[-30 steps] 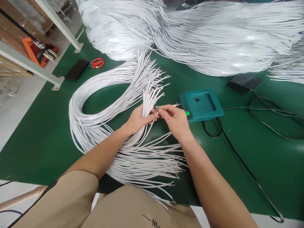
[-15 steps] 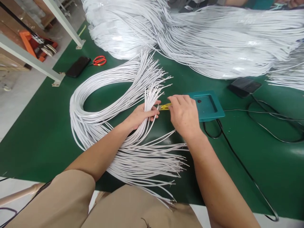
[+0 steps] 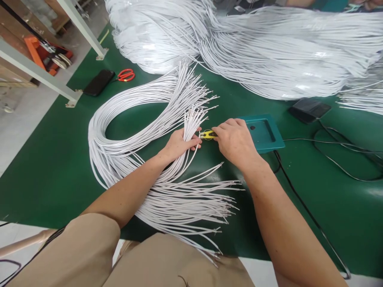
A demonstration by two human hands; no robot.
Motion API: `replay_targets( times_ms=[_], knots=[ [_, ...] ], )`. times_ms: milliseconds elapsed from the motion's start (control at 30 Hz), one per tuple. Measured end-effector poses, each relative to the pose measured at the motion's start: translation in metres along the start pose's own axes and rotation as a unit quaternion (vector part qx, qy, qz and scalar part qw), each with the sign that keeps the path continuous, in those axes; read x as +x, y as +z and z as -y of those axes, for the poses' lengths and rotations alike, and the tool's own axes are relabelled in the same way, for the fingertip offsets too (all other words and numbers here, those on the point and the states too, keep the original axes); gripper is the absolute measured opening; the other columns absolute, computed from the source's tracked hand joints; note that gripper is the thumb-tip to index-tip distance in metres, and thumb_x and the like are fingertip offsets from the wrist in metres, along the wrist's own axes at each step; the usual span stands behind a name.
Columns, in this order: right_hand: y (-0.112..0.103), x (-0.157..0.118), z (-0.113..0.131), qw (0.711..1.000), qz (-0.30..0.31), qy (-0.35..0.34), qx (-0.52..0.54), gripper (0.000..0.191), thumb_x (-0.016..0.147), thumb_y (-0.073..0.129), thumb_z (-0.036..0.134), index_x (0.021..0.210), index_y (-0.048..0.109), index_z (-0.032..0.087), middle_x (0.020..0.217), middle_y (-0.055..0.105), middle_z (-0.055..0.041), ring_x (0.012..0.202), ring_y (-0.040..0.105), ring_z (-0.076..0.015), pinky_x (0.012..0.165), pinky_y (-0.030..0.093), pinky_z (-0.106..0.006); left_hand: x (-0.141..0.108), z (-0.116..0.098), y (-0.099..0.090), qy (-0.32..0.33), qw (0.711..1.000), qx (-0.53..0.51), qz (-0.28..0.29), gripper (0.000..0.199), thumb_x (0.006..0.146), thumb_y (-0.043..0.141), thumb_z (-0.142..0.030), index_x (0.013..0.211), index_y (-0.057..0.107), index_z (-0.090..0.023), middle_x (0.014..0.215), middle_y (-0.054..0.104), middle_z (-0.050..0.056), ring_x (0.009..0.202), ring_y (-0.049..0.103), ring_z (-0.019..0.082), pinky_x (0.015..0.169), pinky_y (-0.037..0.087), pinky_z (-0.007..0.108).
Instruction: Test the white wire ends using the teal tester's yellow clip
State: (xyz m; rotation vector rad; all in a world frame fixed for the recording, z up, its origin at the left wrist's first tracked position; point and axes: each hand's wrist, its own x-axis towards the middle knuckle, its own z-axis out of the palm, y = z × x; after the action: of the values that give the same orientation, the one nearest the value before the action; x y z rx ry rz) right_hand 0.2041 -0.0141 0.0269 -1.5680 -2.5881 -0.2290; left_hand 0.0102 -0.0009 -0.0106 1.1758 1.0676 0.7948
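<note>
My left hand [image 3: 183, 144] is closed round a bunch of white wires [image 3: 192, 121], thumb across the front, with their ends fanning out above it. One wire end stands apart at the right of the fingers. In my right hand [image 3: 236, 140] is a small yellow tool with a black inset, which looks like wire cutters [image 3: 208, 134]; its jaws are at that single wire end. My palm hides the handles. Around and below my left hand lies a larger looped bundle of white wires [image 3: 97, 131], with loose ends spreading to the right.
Behind lies a big heap of white wires [image 3: 278, 52]. A teal tray [image 3: 278, 137] sits right of my right hand, near a black box [image 3: 309, 109] and black cables [image 3: 299, 199]. Red-handled scissors [image 3: 126, 75] and a black phone [image 3: 98, 82] lie at the left. A person's hand [image 3: 369, 4] shows at the top right.
My right hand has shifted slightly right and turned, showing more of the yellow tool's shape. My left hand keeps its hold on the wires, almost in place.
</note>
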Motion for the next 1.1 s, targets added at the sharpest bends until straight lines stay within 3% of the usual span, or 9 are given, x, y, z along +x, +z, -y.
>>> replay_targets(
  times_ms=[333,467,600,700,767,900,967,1033,1100],
  knots=[
    [0.003,0.005,0.000,1.000,0.011,0.013,0.012,0.030,0.087,0.042,0.007,0.085,0.070,0.014,0.091,0.070,-0.0118,0.095,0.052,-0.0276,0.085,0.032,-0.042,-0.002,-0.004,0.002,-0.003,0.993,0.110,-0.046,0.039,0.069,0.075,-0.026,0.105,0.069,-0.012,0.074,0.073,0.006,0.058,0.066,0.012,0.064,0.054,0.025],
    [0.000,0.003,0.001,0.999,0.006,0.013,0.032,0.029,0.089,0.041,0.011,0.093,0.070,0.013,0.102,0.070,-0.0131,0.104,0.053,-0.0284,0.099,0.030,-0.047,-0.002,-0.005,0.002,-0.007,0.990,0.133,-0.047,0.037,0.069,0.074,-0.027,0.103,0.069,-0.012,0.073,0.073,0.006,0.057,0.066,0.013,0.064,0.054,0.025],
    [-0.003,-0.007,0.000,0.987,-0.085,0.132,0.020,0.037,0.095,0.041,0.023,0.125,0.058,0.011,0.136,0.054,-0.0187,0.134,0.036,-0.0345,0.111,0.010,-0.061,-0.002,-0.005,0.001,-0.016,0.995,0.096,-0.027,0.042,0.069,0.075,-0.029,0.107,0.068,-0.012,0.077,0.074,0.007,0.063,0.068,0.015,0.067,0.054,0.027],
    [0.001,-0.015,-0.003,0.968,-0.109,0.225,0.014,0.047,0.095,0.041,0.028,0.138,0.046,0.009,0.143,0.045,-0.0237,0.138,0.030,-0.0390,0.108,0.012,-0.068,-0.001,-0.002,-0.002,-0.023,0.997,0.077,-0.014,0.043,0.068,0.076,-0.029,0.108,0.067,-0.012,0.079,0.073,0.007,0.067,0.069,0.016,0.068,0.054,0.027],
    [0.004,-0.017,-0.005,0.966,-0.105,0.237,0.015,0.049,0.095,0.042,0.030,0.139,0.044,0.010,0.144,0.044,-0.0239,0.138,0.031,-0.0395,0.107,0.015,-0.068,0.000,0.000,-0.004,-0.028,0.998,0.059,-0.014,0.046,0.067,0.076,-0.028,0.110,0.066,-0.012,0.080,0.073,0.007,0.068,0.070,0.016,0.068,0.054,0.027],
    [0.005,-0.018,-0.006,0.964,-0.135,0.226,0.031,0.045,0.096,0.041,0.031,0.135,0.049,0.012,0.140,0.049,-0.0202,0.134,0.038,-0.0360,0.109,0.019,-0.063,-0.001,0.000,-0.009,-0.027,0.999,0.035,-0.023,0.052,0.068,0.077,-0.028,0.115,0.063,-0.012,0.080,0.071,0.006,0.071,0.070,0.017,0.068,0.053,0.027],
    [0.000,-0.017,0.001,0.962,-0.169,0.196,0.085,0.039,0.096,0.043,0.030,0.128,0.056,0.014,0.134,0.055,-0.0179,0.126,0.045,-0.0321,0.107,0.027,-0.055,-0.002,-0.002,-0.011,-0.015,0.999,0.027,-0.023,0.055,0.068,0.076,-0.029,0.119,0.061,-0.013,0.079,0.069,0.004,0.072,0.068,0.016,0.068,0.051,0.026],
    [-0.005,-0.017,0.016,0.961,-0.181,0.113,0.174,0.030,0.095,0.044,0.028,0.116,0.063,0.016,0.120,0.064,-0.0137,0.111,0.055,-0.0257,0.098,0.039,-0.043,-0.002,-0.003,-0.012,-0.002,1.000,0.025,-0.017,0.055,0.068,0.077,-0.031,0.117,0.062,-0.013,0.080,0.069,0.003,0.072,0.066,0.015,0.068,0.050,0.026],
    [-0.009,-0.015,0.036,0.957,-0.136,-0.023,0.253,0.024,0.095,0.046,0.025,0.099,0.068,0.018,0.101,0.070,-0.0094,0.094,0.059,-0.0206,0.087,0.044,-0.035,-0.002,-0.003,-0.014,0.008,1.000,0.018,-0.007,0.048,0.066,0.078,-0.032,0.108,0.066,-0.012,0.083,0.069,0.004,0.074,0.064,0.014,0.073,0.049,0.027]
  ],
)
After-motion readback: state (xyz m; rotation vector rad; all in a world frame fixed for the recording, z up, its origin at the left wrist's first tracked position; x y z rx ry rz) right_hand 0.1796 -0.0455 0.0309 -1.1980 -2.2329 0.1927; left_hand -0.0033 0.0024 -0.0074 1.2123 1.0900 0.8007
